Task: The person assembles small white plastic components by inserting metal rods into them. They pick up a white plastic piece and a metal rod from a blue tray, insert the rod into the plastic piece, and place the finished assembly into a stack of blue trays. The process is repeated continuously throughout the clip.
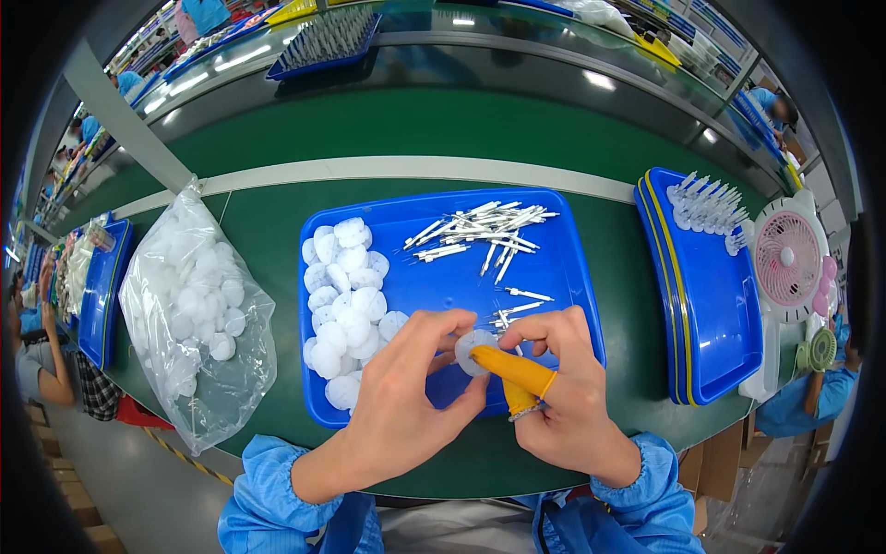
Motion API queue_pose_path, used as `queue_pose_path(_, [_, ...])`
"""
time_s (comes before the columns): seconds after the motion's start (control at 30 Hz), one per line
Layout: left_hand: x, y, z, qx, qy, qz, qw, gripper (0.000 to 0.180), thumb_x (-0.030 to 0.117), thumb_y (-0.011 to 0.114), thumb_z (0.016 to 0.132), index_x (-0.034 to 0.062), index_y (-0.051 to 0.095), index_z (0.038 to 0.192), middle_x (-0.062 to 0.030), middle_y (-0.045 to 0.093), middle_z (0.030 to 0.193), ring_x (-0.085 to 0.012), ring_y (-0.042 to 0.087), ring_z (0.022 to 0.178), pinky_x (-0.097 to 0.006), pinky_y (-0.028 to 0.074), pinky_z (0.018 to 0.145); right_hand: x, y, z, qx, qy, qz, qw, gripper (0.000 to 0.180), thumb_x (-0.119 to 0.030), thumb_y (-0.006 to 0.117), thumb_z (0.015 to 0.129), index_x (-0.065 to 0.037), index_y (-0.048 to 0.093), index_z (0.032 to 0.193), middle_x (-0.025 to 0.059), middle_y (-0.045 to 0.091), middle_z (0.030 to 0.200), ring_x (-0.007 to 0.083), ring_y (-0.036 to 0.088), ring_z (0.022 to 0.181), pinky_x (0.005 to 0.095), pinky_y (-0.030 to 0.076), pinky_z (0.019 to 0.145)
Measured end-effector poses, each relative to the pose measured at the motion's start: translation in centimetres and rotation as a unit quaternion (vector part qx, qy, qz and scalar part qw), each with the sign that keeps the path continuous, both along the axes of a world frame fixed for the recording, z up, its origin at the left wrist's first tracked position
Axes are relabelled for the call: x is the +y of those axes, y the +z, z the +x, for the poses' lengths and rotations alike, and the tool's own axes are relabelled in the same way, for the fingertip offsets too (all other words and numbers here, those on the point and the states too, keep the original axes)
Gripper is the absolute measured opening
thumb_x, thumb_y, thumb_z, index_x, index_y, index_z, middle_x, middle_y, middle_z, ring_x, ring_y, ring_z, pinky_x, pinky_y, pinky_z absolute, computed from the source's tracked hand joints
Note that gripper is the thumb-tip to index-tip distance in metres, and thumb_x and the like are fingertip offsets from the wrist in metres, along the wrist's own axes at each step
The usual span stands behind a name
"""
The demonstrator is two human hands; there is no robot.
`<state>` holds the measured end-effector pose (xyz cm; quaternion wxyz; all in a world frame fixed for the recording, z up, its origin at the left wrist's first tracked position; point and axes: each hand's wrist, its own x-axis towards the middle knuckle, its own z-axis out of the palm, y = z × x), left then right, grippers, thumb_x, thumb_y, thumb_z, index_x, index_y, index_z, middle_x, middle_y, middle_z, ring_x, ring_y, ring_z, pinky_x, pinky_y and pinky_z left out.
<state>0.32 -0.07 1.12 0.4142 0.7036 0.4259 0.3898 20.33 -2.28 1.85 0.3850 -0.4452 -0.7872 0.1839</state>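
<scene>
My left hand (401,397) grips a thin translucent white disc (472,355) by its edge, between thumb and fingers. Against the disc's face presses a yellow-covered fingertip of my right hand (568,397), whose fingers are bent in around it. Whether the right fingers hold a small part as well is hidden. Both hands are over the near side of a blue tray (425,268). Inside, many similar discs (346,319) are heaped at the left. Slim white sticks with thin wire ends (489,226) lie loosely at the far right, and a few sit just beyond my right hand.
A clear plastic bag of white discs (198,314) stands left. Stacked blue trays (706,323) at the right hold upright finished-looking pieces (709,203), beside a pink fan (787,247). Across the back runs a conveyor (443,120) with a loaded blue tray (325,46). Other people work farther off.
</scene>
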Motion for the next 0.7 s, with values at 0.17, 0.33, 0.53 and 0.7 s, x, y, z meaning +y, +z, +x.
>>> queue_pose_path(0.17, [0.1,-0.1,-0.1,0.002,-0.002,0.001,1.000,0.057,-0.004,0.082,0.082,0.0008,0.059,0.134,-0.0149,0.066,0.120,-0.0305,0.074,0.109,-0.040,0.066,0.094,-0.4,-0.3,0.2,-0.025,0.014,0.014,1.000,0.057,0.010,0.066,0.057,0.003,0.081,0.111,0.0128,0.063,0.117,0.0314,0.053,0.099,0.0380,0.049,0.075])
queue_pose_path(0.33, [-0.1,-0.1,0.1,0.002,0.000,-0.004,1.000,0.057,-0.004,0.082,0.082,0.0008,0.059,0.134,-0.0153,0.066,0.121,-0.0308,0.074,0.110,-0.040,0.065,0.096,-0.1,-0.4,0.1,-0.006,-0.001,0.010,1.000,0.057,0.011,0.064,0.058,0.002,0.081,0.112,0.0131,0.063,0.118,0.0312,0.054,0.099,0.0379,0.050,0.074])
queue_pose_path(0.53, [-0.1,-0.5,-0.4,-0.022,-0.003,-0.036,0.999,0.057,-0.004,0.083,0.084,0.0019,0.059,0.135,-0.0158,0.066,0.127,-0.0288,0.074,0.114,-0.039,0.064,0.097,-0.5,0.1,0.2,0.000,-0.015,-0.025,1.000,0.047,0.012,0.068,0.069,0.000,0.078,0.113,0.0135,0.064,0.123,0.0337,0.056,0.104,0.0425,0.050,0.087])
queue_pose_path(0.7, [0.8,-0.5,-0.3,-0.215,-0.106,-0.155,0.958,0.066,-0.011,0.081,0.085,0.0007,0.053,0.142,-0.0156,0.065,0.136,-0.0244,0.065,0.130,-0.040,0.051,0.113,-0.1,-0.9,2.1,0.099,0.000,-0.223,0.970,0.042,0.003,0.071,0.092,-0.003,0.058,0.131,0.0192,0.069,0.123,0.0405,0.064,0.111,0.0433,0.051,0.096])
